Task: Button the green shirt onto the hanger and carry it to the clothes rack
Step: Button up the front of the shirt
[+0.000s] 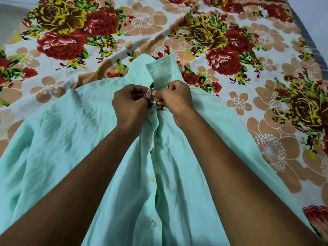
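The pale green shirt (74, 139) lies front up on the bed, collar (159, 71) pointing away from me. My left hand (130, 105) pinches the left edge of the front placket just below the collar. My right hand (174, 102) pinches the opposite edge, fingertips meeting the left hand's at the top button. Several white buttons (152, 179) run down the placket between my forearms. Most of the hanger is hidden under the fabric; only small dark bits show near my fingers.
A floral bedsheet (230, 41) with red and yellow roses covers the bed around the shirt. The bed's right edge (309, 38) shows a grey strip. No clothes rack is in view.
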Tool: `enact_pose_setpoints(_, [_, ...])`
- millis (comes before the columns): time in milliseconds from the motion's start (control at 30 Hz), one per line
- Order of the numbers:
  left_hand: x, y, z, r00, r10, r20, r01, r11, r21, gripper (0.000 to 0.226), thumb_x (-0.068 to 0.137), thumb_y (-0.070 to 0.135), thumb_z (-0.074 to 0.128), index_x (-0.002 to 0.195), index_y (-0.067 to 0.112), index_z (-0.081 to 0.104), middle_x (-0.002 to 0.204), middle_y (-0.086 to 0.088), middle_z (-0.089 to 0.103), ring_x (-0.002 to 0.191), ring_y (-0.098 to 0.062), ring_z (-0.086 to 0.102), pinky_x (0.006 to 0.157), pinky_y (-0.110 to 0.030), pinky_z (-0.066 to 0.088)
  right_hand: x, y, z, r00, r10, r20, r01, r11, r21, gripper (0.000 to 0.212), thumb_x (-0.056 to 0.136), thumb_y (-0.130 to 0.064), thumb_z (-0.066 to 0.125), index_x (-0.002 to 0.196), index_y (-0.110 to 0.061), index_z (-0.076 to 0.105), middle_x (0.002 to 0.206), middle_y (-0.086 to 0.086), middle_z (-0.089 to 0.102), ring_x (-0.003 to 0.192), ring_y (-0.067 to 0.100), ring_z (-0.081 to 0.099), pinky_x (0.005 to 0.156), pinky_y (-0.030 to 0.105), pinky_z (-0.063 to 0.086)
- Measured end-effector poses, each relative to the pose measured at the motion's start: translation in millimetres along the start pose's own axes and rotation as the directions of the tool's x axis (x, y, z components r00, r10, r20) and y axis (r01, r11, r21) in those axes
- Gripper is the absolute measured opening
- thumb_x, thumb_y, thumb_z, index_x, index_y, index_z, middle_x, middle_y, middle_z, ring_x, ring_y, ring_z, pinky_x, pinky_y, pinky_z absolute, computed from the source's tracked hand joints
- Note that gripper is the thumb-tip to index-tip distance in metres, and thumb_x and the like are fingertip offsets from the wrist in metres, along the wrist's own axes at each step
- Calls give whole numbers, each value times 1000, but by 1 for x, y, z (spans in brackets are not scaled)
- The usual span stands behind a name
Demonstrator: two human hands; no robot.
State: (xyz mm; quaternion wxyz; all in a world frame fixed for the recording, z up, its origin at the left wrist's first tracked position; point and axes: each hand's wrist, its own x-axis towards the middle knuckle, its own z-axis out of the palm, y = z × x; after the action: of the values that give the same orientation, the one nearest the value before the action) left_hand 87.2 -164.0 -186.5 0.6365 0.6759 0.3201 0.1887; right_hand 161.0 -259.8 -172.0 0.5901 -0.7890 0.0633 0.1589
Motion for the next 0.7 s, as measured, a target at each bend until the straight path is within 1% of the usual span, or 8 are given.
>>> enact_pose_setpoints(67, [-1, 0, 0, 1000, 15, 3, -15, 1000, -23, 19, 81, -3, 70, 89, 14, 76, 80, -7, 78, 78, -23, 77, 80, -43, 65, 2, -3, -2, 1000, 24, 14, -23, 1000, -11, 46, 76, 1, 78, 70, -19, 37, 67, 5, 60, 54, 18, 64, 71, 50, 64])
enact_pose_setpoints(167, [3, 1, -5, 997, -68, 24, 70, 993, -100, 22, 87, -3, 64, 103, 9, 73, 79, -9, 77, 75, -23, 76, 81, -39, 64, 6, -7, -5, 998, 39, 44, -37, 998, -43, 43, 79, 3, 76, 70, -18, 39, 66, 3, 59, 54, 16, 64, 74, 49, 64])
enact_pose_setpoints(267, [7, 6, -9, 989, -137, 63, 144, 980, -136, 29, 85, -3, 72, 112, 5, 65, 80, -13, 76, 75, -26, 76, 80, -38, 64, 9, -6, -8, 997, 31, 75, -26, 998, -57, 45, 78, 3, 77, 69, -18, 39, 67, 2, 56, 60, 18, 64, 75, 49, 64])
enact_pose_setpoints(367, [11, 12, -9, 985, -157, 70, 163, 982, -97, 31, 80, -4, 75, 106, 6, 60, 82, -19, 75, 73, -29, 75, 78, -40, 64, 7, -4, -6, 996, 13, 88, -7, 998, -70, 47, 68, -4, 82, 67, -21, 38, 72, 5, 52, 67, 21, 59, 73, 57, 62])
enact_pose_setpoints(467, [12, 15, -7, 986, -160, 49, 162, 986, -48, 34, 76, -4, 76, 99, 12, 56, 84, -22, 75, 68, -27, 72, 75, -40, 64, 5, -2, -3, 995, -19, 96, 28, 996, -90, 42, 55, -16, 81, 66, -23, 41, 75, 7, 52, 72, 22, 54, 71, 66, 57])
enact_pose_setpoints(533, [12, 14, -6, 987, -154, 39, 154, 988, -11, 39, 70, -3, 78, 95, 15, 54, 86, -24, 75, 69, -28, 72, 73, -43, 62, 5, -1, -3, 994, -46, 103, 57, 993, -104, 39, 58, -16, 79, 67, -23, 42, 74, 6, 52, 71, 22, 53, 70, 65, 58])
enact_pose_setpoints(633, [11, 14, -7, 988, -148, 49, 148, 989, 3, 42, 66, -3, 78, 92, 17, 52, 85, -24, 75, 74, -36, 75, 74, -47, 63, 6, 0, -5, 990, -86, 115, 102, 985, -137, 33, 62, -14, 76, 67, -22, 44, 70, 3, 53, 70, 22, 53, 70, 62, 59])
enact_pose_setpoints(700, [10, 14, -8, 988, -138, 62, 139, 990, -13, 44, 67, -5, 79, 94, 15, 50, 83, -22, 75, 72, -32, 75, 71, -42, 64, 4, -1, -6, 986, -104, 130, 125, 979, -162, 28, 62, -19, 76, 70, -21, 48, 73, 5, 60, 71, 24, 60, 72, 58, 60])
